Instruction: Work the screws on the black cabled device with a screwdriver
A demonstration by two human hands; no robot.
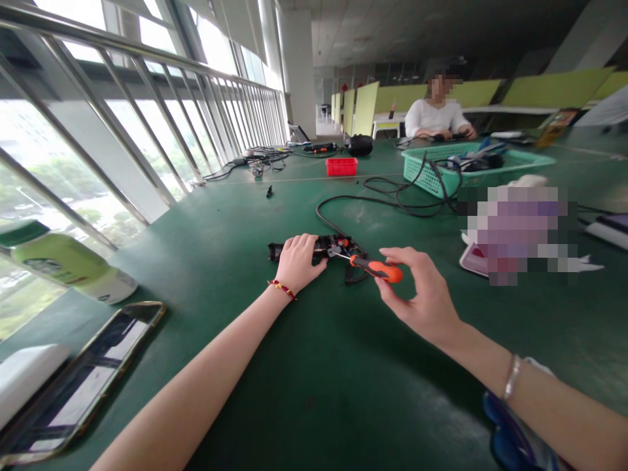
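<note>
My left hand lies over a black corded appliance on the table, fingers wrapped round its body and hiding its middle. At its right end the casing shows inner parts, with bits of orange and metal. A screwdriver with an orange and black handle has its shaft pointing left into these parts; its tip is hard to make out. My right hand is around the handle's end, thumb and index finger spread apart on either side. The thumb is close to the handle; whether it touches I cannot tell.
A black cord runs from the appliance toward a green basket of tools. Behind stand a small red tray and a person. A phone and a green bottle are at the left.
</note>
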